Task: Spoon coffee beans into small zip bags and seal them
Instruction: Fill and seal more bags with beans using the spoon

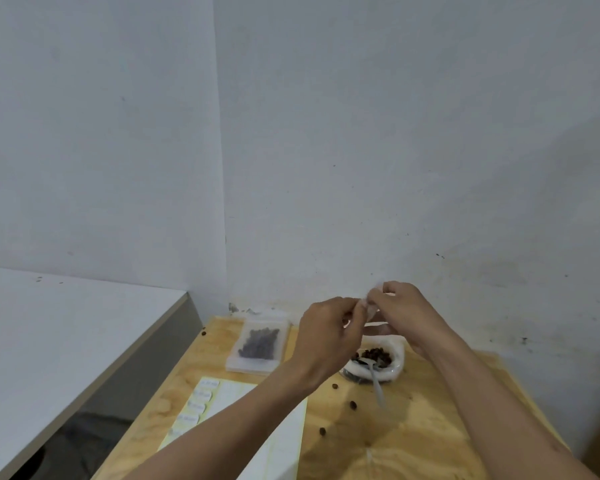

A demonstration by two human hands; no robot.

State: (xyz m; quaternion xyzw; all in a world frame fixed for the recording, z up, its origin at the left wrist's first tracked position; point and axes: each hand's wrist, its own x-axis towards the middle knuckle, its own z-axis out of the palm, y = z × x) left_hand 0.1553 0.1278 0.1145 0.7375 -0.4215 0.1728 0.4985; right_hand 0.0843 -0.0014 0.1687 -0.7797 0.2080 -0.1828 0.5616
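Observation:
Both hands are raised above the wooden table (430,427). My left hand (326,337) and my right hand (402,313) pinch the top edge of a small clear zip bag (371,311) between them; most of the bag is hidden by my fingers. Below them sits a white-wrapped container of coffee beans (374,358) with a metal spoon (376,382) resting in it, handle pointing toward me. A filled zip bag of beans (258,342) lies flat on a stack of bags at the table's far left.
A sheet of white labels (201,407) lies on the table's left side under my left forearm. A few loose beans (352,405) are scattered on the wood. A white counter (66,341) stands to the left, and walls close the corner behind.

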